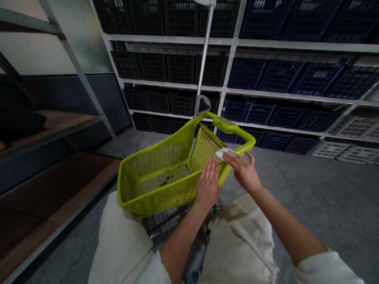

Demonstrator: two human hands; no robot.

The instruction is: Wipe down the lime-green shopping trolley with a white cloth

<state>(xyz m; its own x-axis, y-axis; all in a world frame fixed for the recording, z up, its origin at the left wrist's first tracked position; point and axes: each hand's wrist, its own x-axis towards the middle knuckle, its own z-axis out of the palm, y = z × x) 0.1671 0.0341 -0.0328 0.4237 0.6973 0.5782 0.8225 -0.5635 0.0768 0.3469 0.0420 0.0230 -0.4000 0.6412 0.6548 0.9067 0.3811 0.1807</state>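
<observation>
A lime-green shopping cart point(166, 192) with a perforated basket stands in front of me, its handle point(247, 140) at the right end. My left hand point(208, 180) lies with fingers stretched out against the near upper side of the basket. In my right hand point(244, 169) is a white cloth point(222, 154), pressed on the cart's rim just below the handle. The fingertips of my left hand are close to the cloth. Inside the basket, a perforated flap point(205, 147) leans near the handle end.
A metal pole point(205, 54) rises from the cart's far side, with a grey hook-shaped part point(203, 103) at its foot. Behind stand white racks with black crates point(180, 67), blue crates point(246, 73) and white crates point(329, 148). Metal shelving with wooden boards point(58, 121) is at left.
</observation>
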